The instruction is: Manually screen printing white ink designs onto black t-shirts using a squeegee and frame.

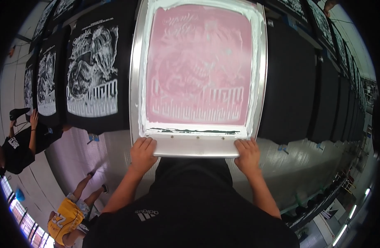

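Observation:
A screen-printing frame [262, 74] with metal sides lies in front of me. Its pink mesh [196, 66] shows a faint figure design, with white ink smeared thickly along the borders. At its near end is a smooth metal bar [197, 148] with a row of small bolts. My left hand [143, 153] is closed over the near left corner, fingers curled on top. My right hand [247, 155] grips the near right corner in the same way. Both thumbs are mostly hidden. A dark streaky line runs across the white ink just beyond the bar.
Black shirts with white prints [93, 72] lie in a row on the left. Plain black shirts [287, 82] line the right side. A person in black [20, 151] stands at the far left, and another in a yellow jersey [67, 217] is at the lower left.

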The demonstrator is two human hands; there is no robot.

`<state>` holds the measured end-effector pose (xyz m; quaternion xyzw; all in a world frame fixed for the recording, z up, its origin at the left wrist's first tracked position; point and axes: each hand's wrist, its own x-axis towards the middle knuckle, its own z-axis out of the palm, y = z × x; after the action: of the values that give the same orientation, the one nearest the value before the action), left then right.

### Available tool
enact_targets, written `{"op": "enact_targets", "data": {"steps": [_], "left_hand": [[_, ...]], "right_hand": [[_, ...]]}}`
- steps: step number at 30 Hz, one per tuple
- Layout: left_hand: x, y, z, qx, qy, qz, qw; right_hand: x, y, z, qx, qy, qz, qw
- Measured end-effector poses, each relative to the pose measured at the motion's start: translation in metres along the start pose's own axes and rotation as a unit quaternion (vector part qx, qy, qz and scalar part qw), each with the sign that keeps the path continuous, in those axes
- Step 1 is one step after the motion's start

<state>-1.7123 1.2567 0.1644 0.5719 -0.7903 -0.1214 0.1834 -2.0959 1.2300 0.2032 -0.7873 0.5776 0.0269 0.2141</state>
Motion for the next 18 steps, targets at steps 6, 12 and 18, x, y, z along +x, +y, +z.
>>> {"op": "enact_targets", "data": {"steps": [6, 12, 18], "left_hand": [[0.152, -0.086, 0.030, 0.032, 0.000, -0.023, 0.999], [0.358, -0.136, 0.013, 0.120, -0.010, -0.040, 0.992], [0.467, -0.153, -0.008, 0.104, -0.041, -0.026, 0.993]], "right_hand": [[0.150, 0.067, -0.025, -0.047, 0.156, -0.076, 0.984], [0.324, 0.101, -0.106, -0.122, 0.131, 0.000, 0.984], [0.435, 0.132, -0.173, -0.135, 0.055, -0.011, 0.989]]}}
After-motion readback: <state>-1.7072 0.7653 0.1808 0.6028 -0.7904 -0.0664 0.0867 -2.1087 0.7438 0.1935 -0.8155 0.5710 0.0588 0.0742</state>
